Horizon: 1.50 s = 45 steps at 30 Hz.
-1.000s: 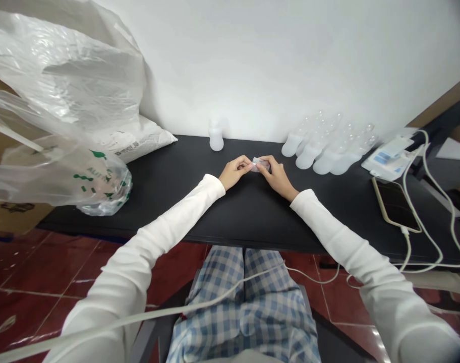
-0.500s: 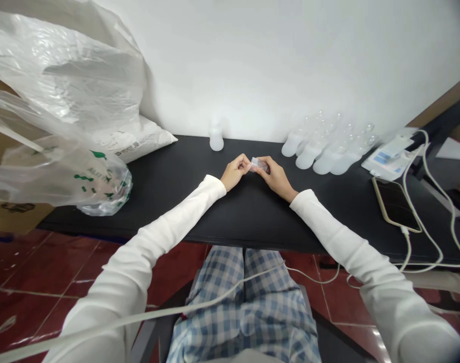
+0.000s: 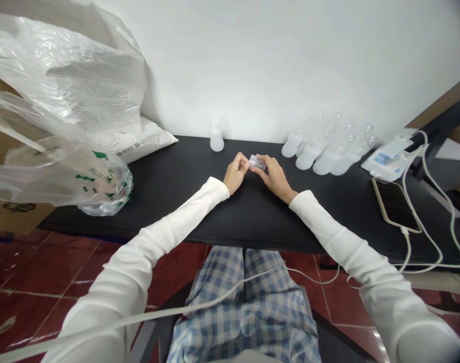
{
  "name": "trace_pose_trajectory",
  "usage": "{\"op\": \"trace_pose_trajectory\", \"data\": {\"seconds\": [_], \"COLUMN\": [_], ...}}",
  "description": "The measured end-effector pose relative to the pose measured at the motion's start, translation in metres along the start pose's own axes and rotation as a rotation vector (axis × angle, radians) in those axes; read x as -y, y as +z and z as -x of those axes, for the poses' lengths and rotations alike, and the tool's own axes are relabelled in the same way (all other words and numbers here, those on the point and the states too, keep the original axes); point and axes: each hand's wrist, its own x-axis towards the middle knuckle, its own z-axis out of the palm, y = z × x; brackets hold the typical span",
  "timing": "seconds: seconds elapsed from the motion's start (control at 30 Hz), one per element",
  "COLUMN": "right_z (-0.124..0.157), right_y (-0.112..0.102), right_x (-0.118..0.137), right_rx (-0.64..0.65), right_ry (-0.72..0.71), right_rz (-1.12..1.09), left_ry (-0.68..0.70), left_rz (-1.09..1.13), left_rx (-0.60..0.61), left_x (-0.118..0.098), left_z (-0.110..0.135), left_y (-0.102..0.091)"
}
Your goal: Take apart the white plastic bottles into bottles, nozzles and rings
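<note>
Both hands meet over the middle of a black table (image 3: 169,176). My right hand (image 3: 274,176) pinches a small clear plastic piece (image 3: 257,162) between thumb and fingertips. My left hand (image 3: 236,172) is curled, its fingertips touching the left end of the same piece. What the piece is exactly is too small to make out. Both arms wear white sleeves.
A single small white bottle (image 3: 216,138) stands at the wall behind the hands. Several clear bottles (image 3: 324,146) lie in a row at the back right. A phone (image 3: 395,204) on a white cable (image 3: 422,222), a white pack (image 3: 389,157) and plastic bags (image 3: 63,126) at left flank the table.
The two hands have lifted slightly and drawn closer together around the clear piece. It has turned a little in my fingers. Nothing else on the table has moved.
</note>
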Motion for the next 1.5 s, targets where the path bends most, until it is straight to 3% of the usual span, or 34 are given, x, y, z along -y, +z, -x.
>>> {"op": "trace_pose_trajectory", "data": {"seconds": [0.13,0.37,0.6,0.9,1.1,1.5], "right_z": [0.001,0.003,0.003,0.002,0.004,0.004], "right_y": [-0.001,-0.004,-0.011,-0.010,-0.010,-0.006], "right_x": [0.004,0.009,0.011,0.008,0.011,0.006], "right_rx": [-0.009,-0.094,-0.128,-0.012,0.056,0.108], "right_ry": [0.016,0.074,0.223,0.273,0.234,0.147], "right_rz": [-0.023,-0.058,-0.243,-0.363,-0.308,-0.235], "left_ry": [0.045,0.178,0.325,0.203,0.148,0.095], "left_rz": [-0.047,-0.101,-0.237,-0.201,-0.141,-0.001], "left_rx": [-0.021,0.092,0.197,0.185,0.112,0.100], "left_x": [-0.001,-0.002,0.000,-0.001,-0.003,0.009], "left_z": [0.000,-0.005,-0.005,-0.003,-0.005,-0.009], "left_y": [-0.001,-0.009,-0.008,-0.010,-0.012,-0.007]}}
